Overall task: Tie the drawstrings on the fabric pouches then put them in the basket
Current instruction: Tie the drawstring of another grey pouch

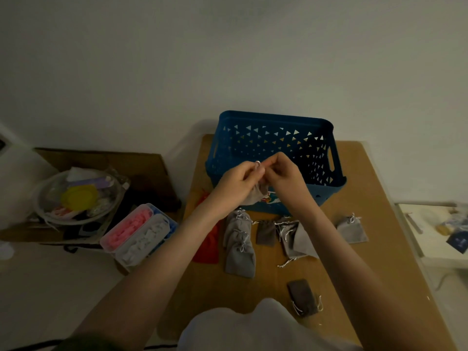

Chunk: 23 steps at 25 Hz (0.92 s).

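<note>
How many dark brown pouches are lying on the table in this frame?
2. One dark brown pouch lies among the grey pouches in front of the blue basket. The other lies alone at the near edge, closest to the person. More may be hidden.

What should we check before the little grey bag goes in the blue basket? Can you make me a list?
1. Grip on the string: ok. The left hand and right hand both pinch the drawstring above the grey pouch.
2. Knot finished: cannot tell. Fingers hide it.
3. Basket close: ok. The blue basket stands just behind the hands, open at the top.
4. Room inside the basket: cannot tell. Its floor is hidden.
5. More pouches waiting: ok. Several other grey pouches lie on the table in front of the basket.
</note>
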{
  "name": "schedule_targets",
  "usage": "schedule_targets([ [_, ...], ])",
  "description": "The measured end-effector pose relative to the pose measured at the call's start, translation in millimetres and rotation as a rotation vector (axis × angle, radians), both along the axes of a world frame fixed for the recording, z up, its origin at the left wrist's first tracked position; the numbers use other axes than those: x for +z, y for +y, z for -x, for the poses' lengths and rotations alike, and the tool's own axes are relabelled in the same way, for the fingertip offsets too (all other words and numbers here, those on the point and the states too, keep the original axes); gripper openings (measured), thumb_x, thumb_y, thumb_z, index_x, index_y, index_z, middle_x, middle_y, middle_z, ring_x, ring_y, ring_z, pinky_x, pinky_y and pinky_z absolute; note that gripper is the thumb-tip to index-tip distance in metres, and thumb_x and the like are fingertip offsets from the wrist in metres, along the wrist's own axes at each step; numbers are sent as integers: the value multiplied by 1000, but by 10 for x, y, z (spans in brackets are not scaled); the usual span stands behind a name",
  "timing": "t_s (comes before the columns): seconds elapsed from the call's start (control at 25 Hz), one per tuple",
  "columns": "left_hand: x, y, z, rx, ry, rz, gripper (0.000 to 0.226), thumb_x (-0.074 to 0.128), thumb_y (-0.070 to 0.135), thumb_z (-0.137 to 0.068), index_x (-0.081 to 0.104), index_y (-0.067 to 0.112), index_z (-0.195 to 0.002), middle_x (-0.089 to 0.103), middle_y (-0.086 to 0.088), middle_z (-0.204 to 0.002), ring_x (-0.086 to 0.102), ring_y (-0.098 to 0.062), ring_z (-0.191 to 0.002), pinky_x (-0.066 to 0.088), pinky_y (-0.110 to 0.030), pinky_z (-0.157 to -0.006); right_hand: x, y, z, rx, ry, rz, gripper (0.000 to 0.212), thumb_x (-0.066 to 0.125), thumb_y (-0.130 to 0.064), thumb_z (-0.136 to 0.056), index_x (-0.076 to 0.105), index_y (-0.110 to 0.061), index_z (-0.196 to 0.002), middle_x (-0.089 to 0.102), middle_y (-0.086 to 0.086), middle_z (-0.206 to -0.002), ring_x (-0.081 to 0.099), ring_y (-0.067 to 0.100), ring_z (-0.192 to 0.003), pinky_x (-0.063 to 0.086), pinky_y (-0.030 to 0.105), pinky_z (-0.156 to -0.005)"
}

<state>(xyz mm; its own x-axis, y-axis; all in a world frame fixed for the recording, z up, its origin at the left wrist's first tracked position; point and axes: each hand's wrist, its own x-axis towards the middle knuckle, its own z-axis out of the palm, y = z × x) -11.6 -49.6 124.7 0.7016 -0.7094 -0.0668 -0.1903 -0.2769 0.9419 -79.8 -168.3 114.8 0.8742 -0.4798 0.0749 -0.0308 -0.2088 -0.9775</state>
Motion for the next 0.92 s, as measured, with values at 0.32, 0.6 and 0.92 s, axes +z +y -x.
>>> schedule_targets([
  [0.32, -74, 13, -24, 165, 27, 101, 27, 45, 24, -100, 54, 2, -87, 56, -2, -74, 46, 3, -57, 37, -19, -60, 59, -60, -11, 183, -13, 129, 17, 51, -4, -95, 53, -11, -80, 67, 7, -73, 62, 17, -71, 52, 28, -70],
  [0.6, -3, -54, 5, 167, -45, 67, 22, 43, 22, -100, 55, 6, -91, 59, 3, -77, 55, -7, -72, 43, -23, -69, 55, -24, -69, 1, 62, 43, 7, 52, -11, -96, 57, -15, -92, 63, 1, -71, 60, 11, -67, 50, 28, -68],
  [0.92, 17, -117, -46, 180, 63, -9, 17, 43, 20, -101, 57, 12, -101, 60, 1, -91, 57, -9, -84, 45, -22, -73, 84, 1, -6, -35, -18, 548, 7, 57, -12, -93, 58, -6, -87, 63, 6, -73, 59, 17, -65, 49, 31, -60],
])
